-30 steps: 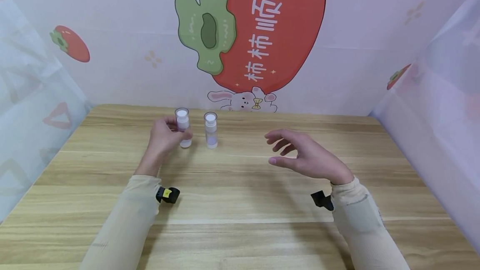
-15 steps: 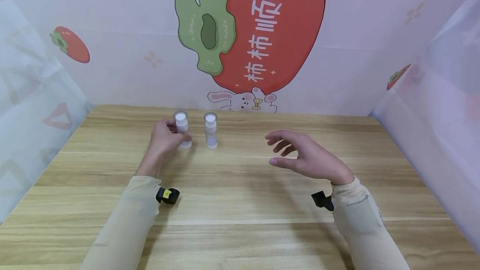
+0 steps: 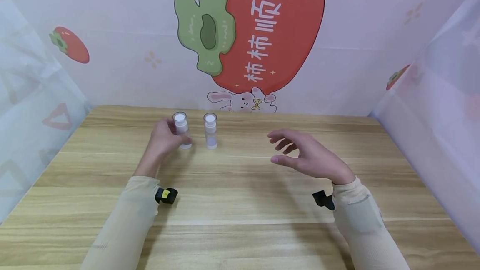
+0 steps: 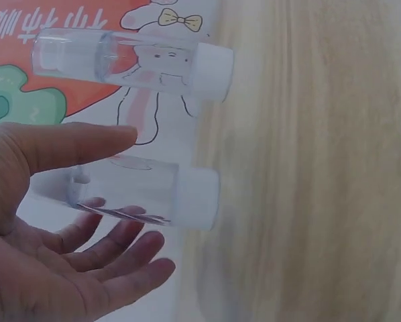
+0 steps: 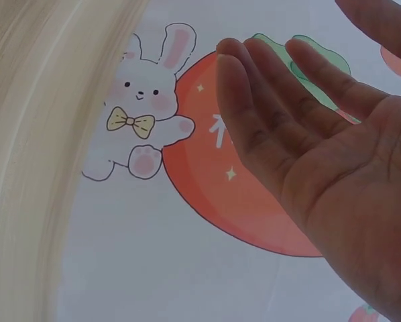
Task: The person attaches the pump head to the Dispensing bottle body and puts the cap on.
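My left hand (image 3: 163,138) is around a clear bottle with a white cap and a white base (image 3: 181,130), towards the back left of the table. In the left wrist view, the thumb lies along one side of this bottle (image 4: 143,191). Several fingertips show at its other side, spread and loosely bent. The bottle looks stood on its white base. A second bottle of the same kind (image 3: 211,132) stands just to its right, apart from the hand. My right hand (image 3: 305,153) hovers over the right half of the table with fingers bent loosely, holding nothing.
The wooden table (image 3: 240,203) ends at a pale backdrop (image 3: 123,70) printed with a red persimmon and a rabbit. Light sheets close off the left and right sides. Each wrist carries a small black camera (image 3: 166,196).
The bottle at my left hand has come down slightly and its top has shifted a little left. My left hand stays around it. The right hand has barely moved.
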`<state>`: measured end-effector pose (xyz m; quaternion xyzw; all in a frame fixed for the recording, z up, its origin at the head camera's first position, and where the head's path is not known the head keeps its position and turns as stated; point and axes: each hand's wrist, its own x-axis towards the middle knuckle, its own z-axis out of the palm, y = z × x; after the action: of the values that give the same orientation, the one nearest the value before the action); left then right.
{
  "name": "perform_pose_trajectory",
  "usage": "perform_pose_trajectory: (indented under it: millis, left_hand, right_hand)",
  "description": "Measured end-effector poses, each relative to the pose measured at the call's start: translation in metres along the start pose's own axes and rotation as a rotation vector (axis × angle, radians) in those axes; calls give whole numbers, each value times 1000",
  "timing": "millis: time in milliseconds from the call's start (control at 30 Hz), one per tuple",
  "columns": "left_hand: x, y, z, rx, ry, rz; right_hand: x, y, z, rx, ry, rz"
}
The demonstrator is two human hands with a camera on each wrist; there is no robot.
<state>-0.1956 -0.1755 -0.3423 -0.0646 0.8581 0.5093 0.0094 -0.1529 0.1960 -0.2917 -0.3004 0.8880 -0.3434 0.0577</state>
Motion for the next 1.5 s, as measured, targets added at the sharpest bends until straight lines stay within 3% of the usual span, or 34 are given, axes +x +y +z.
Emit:
perform_pose_trajectory:
  millis: [200, 367, 467, 600, 700, 967, 1267, 1500]
  left_hand:
    - [-7, 11, -14, 164, -49, 71]
    - [-17, 27, -24, 281, -23, 180]
    - [-23, 34, -24, 313, 55, 301]
    - [-26, 41, -17, 350, 222, 523]
    - [-26, 45, -9, 419, 311, 606]
    - [-31, 50, 7, 623, 359, 639]
    - [-34, 51, 7, 769, 313, 647]
    - [-34, 51, 7, 795, 307, 631]
  right_hand:
    - [1, 4, -1, -78, 105, 30]
    - [3, 9, -1, -165, 211, 31]
    - [3, 13, -1, -226, 276, 29]
    - [3, 18, -1, -304, 341, 47]
    - [4, 22, 0, -359, 375, 40]
    - [7, 34, 0, -520, 488, -60]
    - [5, 36, -2, -598, 464, 10]
    - [2, 37, -2, -624, 466, 16]
